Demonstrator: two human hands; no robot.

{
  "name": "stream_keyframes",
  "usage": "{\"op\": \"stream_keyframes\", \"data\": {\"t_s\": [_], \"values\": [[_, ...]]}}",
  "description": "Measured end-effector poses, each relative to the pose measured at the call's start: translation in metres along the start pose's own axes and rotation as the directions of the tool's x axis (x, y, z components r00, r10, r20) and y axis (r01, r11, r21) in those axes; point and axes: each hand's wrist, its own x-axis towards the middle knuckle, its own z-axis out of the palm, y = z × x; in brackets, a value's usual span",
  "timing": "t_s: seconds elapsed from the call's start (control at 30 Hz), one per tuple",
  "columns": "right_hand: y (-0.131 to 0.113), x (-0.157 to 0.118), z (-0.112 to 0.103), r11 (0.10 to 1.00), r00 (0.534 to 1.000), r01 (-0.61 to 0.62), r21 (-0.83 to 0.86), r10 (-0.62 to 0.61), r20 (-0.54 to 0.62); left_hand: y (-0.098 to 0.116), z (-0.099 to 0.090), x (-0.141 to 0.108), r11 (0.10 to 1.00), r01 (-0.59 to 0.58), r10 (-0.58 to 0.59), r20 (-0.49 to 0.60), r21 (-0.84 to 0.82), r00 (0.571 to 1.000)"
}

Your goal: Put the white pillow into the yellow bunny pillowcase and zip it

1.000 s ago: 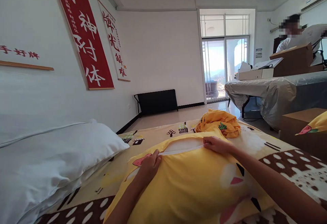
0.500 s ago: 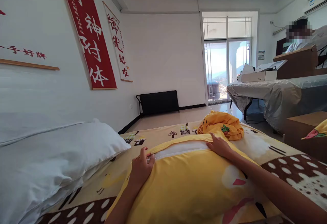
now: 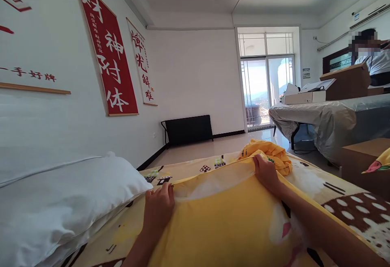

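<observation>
A yellow pillowcase [image 3: 219,222] with a white pillow [image 3: 210,186] showing inside its far opening lies in front of me. My left hand [image 3: 159,204] is closed on the left corner of the opening's edge. At the opening's right end, my right hand [image 3: 268,173] grips the same raised edge, fingers folded over the cloth. Between the two hands the yellow hem is stretched taut. A crumpled yellow cloth [image 3: 282,160] with a green leaf print lies just beyond my right hand.
White pillows [image 3: 76,202] lie at the left on a patterned blanket [image 3: 307,181]. A plastic-covered table [image 3: 323,108] with boxes [image 3: 347,80] stands at the right, a person [image 3: 376,64] behind it. Near the far wall is a black folded object [image 3: 189,130].
Both hands have closed on the pillowcase's edge and lifted it, pulling the hem taut. My left hand has shifted slightly left. The view has tilted upward a little.
</observation>
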Motion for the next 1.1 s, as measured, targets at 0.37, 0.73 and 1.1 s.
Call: {"op": "stream_keyframes", "data": {"t_s": [0.37,0.73,1.1], "values": [[0.009,0.038,0.020,0.939,0.899,0.168,0.300,-0.021,-0.437,-0.015,-0.014,0.052,0.994,-0.088,0.024,-0.643,-0.067,0.765],[0.035,-0.033,0.106,0.953,0.946,0.039,0.301,0.062,-0.318,-0.033,0.070,-0.017,0.925,-0.215,0.075,-0.403,-0.314,0.912],[-0.200,-0.071,0.041,0.735,0.727,0.553,0.393,-0.656,0.204,-0.050,0.023,-0.020,0.792,-0.051,0.071,0.008,-0.608,0.997]]}}
